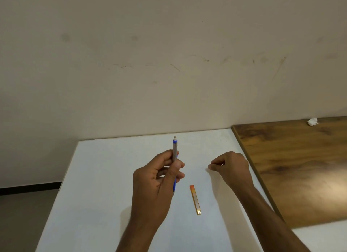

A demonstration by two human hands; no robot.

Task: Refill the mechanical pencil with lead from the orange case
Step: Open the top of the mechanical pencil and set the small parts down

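Head view: left hand (159, 174) grips the mechanical pencil (174, 154) upright, eraser cap still on; right hand (230, 164) pinches something (too small to tell); orange lead case (195, 199) lies on the desk (97, 176) between them; uncapping probably comes next

White desk (105, 195) is set against the wall. Orange case (195, 199) is laid flat on it, right of centre. Wooden desk (300, 167) is butted against its right edge; crumpled white paper (312, 121) is seen at the far end.
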